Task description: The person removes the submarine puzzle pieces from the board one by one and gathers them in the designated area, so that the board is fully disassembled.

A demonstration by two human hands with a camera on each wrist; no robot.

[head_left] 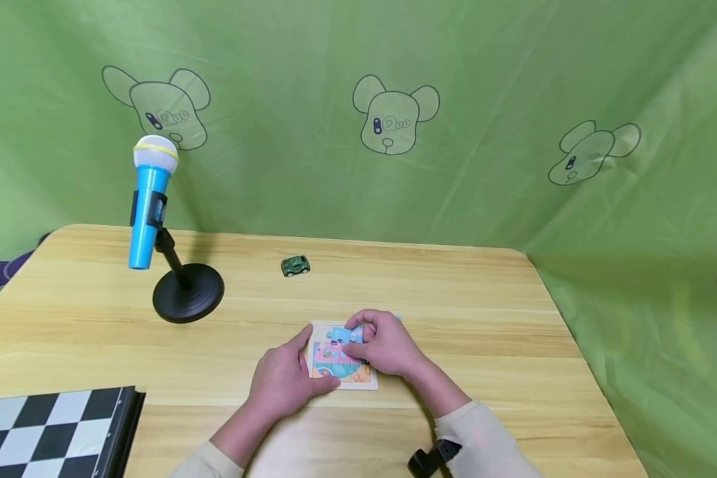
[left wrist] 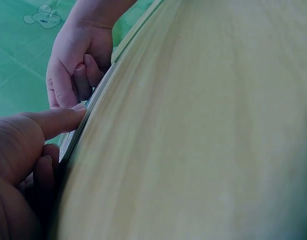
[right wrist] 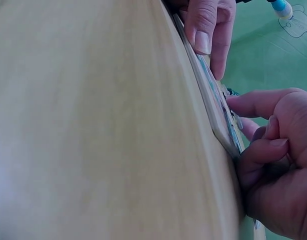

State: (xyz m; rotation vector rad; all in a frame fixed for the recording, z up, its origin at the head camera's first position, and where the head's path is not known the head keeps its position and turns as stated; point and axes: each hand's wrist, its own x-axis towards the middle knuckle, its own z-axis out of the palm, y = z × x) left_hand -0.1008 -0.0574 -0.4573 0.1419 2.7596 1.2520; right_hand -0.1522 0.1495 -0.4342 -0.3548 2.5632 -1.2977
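A small square picture puzzle board (head_left: 358, 386) with a pale border and a pink, blue and orange picture lies flat on the table. My left hand (head_left: 283, 382) holds its left side, index finger by the far corner and thumb on the near edge. Over the upper right of the board, my right hand (head_left: 388, 344) pinches a blue puzzle piece (head_left: 354, 334) between thumb and index finger. That hand hides part of the picture. In the right wrist view, the board (right wrist: 213, 107) appears edge-on with the right hand (right wrist: 281, 155) beside it.
A blue toy microphone (head_left: 149, 206) on a black stand (head_left: 188, 295) stands at the back left. Beyond the board sits a small green toy car (head_left: 295, 265). A black-and-white checkered board (head_left: 48, 435) lies front left. A green curtain (head_left: 311, 133) hangs behind the wooden table (head_left: 484, 318).
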